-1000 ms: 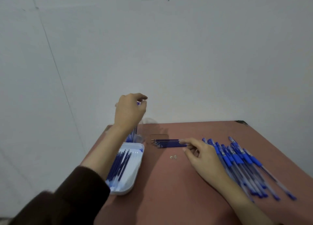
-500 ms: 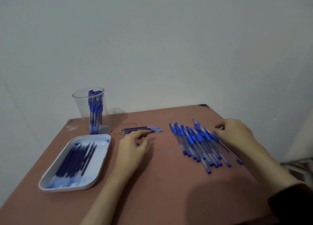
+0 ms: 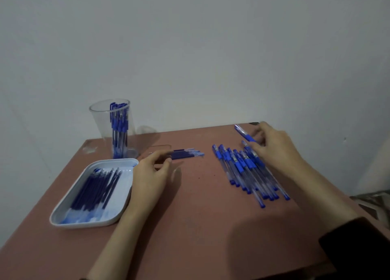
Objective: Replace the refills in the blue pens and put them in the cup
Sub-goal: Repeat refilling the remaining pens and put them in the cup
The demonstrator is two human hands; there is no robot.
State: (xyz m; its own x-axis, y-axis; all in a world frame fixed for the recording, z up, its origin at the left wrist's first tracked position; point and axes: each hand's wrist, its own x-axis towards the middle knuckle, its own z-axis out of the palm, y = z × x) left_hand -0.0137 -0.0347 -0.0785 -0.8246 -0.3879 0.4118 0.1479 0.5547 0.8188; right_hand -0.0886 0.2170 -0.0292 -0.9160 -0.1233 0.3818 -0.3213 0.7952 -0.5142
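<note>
Grip of right hand snug on blue pen; left hand half-open at loose refills, contact unclear.

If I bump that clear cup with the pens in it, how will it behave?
The clear cup is tall and narrow, so it would probably tip rather than slide. Its pens stand bunched toward one side, likely loading that side. The thin, see-through wall suggests it is light, so even a small nudge may move it.
</note>
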